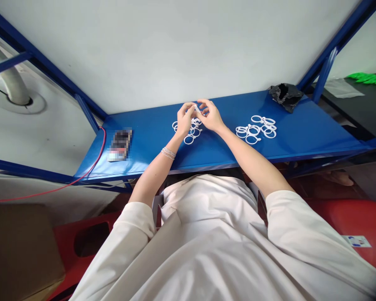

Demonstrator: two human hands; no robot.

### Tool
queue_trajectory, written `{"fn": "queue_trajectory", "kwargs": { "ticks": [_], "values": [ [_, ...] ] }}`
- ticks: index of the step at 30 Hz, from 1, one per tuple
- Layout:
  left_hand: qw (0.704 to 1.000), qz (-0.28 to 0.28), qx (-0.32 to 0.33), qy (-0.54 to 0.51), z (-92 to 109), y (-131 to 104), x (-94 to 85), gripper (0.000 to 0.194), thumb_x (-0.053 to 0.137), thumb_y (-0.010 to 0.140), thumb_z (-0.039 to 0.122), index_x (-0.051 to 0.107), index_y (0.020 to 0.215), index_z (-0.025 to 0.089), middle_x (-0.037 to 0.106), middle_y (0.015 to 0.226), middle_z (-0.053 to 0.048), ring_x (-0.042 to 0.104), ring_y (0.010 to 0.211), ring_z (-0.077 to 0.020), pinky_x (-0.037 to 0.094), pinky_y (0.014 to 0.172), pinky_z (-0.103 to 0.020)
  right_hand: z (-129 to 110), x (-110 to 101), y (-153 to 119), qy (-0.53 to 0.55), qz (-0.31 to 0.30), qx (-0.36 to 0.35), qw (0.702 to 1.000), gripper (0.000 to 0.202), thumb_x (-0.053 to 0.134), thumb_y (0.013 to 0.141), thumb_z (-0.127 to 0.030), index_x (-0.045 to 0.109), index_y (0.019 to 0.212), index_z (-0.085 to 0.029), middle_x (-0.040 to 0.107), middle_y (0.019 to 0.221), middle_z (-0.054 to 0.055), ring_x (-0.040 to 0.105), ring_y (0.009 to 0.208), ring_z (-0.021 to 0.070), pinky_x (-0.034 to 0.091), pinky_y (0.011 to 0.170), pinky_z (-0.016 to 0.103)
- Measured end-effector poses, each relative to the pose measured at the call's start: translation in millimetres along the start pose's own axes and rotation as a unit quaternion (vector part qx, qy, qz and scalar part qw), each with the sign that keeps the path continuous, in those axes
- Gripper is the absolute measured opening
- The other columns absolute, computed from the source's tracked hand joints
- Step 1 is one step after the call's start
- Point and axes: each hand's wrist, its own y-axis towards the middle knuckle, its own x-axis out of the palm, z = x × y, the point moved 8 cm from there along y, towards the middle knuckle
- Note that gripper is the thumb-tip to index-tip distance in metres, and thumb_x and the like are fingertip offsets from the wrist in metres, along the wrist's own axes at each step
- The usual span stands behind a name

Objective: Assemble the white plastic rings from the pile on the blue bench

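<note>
Over the blue table, my left hand and my right hand meet, fingers bent toward each other. A small white plastic piece is pinched between them; most of it is hidden by the fingers, so its full shape does not show. Just beneath the hands lies a loose group of white plastic rings, each with a small knob on its edge, partly covered by my left hand. To the right of my right forearm, a second group of similar white rings rests on the tabletop.
A phone-like blurred object lies at the left, near a red cable running over the table edge. A crumpled black bag sits at the back right. Blue frame posts flank the table; green items lie on a neighbouring dark table.
</note>
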Motion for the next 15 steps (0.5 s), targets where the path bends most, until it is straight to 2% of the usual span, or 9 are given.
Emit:
{"fn": "queue_trajectory", "kwargs": {
  "ticks": [4,8,11,15],
  "values": [
    [0.995,0.004,-0.030,-0.092,-13.4,3.5,-1.3,0.046,0.070,0.105,0.069,0.077,0.109,0.023,0.078,0.098,-0.009,0.083,0.094,-0.0237,0.069,0.085,-0.039,12.7,8.1,4.8,0.007,-0.036,-0.026,0.999,0.058,0.082,0.101,-0.066,0.077,0.141,-0.024,0.076,0.129,0.015,0.075,0.105,0.0283,0.067,0.095,0.044],
    [0.986,0.005,-0.004,-0.168,-18.0,4.4,-3.4,0.052,0.082,0.095,0.073,0.075,0.100,0.022,0.076,0.094,-0.008,0.082,0.095,-0.0250,0.068,0.082,-0.038,14.8,10.3,7.2,0.017,-0.032,-0.060,0.998,0.061,0.081,0.099,-0.072,0.079,0.134,-0.022,0.078,0.125,0.016,0.075,0.108,0.0313,0.068,0.098,0.049],
    [0.984,0.018,0.015,-0.174,-17.5,3.2,-5.5,0.055,0.089,0.088,0.075,0.075,0.096,0.022,0.075,0.093,-0.007,0.080,0.096,-0.0244,0.068,0.081,-0.037,11.6,9.8,6.0,0.017,-0.028,-0.067,0.997,0.064,0.078,0.099,-0.077,0.077,0.130,-0.022,0.078,0.122,0.015,0.076,0.106,0.0314,0.067,0.097,0.049],
    [0.987,0.025,0.019,-0.156,-18.8,2.9,-5.8,0.058,0.089,0.086,0.078,0.077,0.095,0.022,0.075,0.094,-0.007,0.080,0.090,-0.0219,0.069,0.080,-0.036,10.9,10.5,3.3,0.016,-0.035,-0.053,0.998,0.062,0.075,0.102,-0.078,0.070,0.132,-0.024,0.077,0.115,0.011,0.074,0.101,0.0282,0.065,0.092,0.043]
  ]
}}
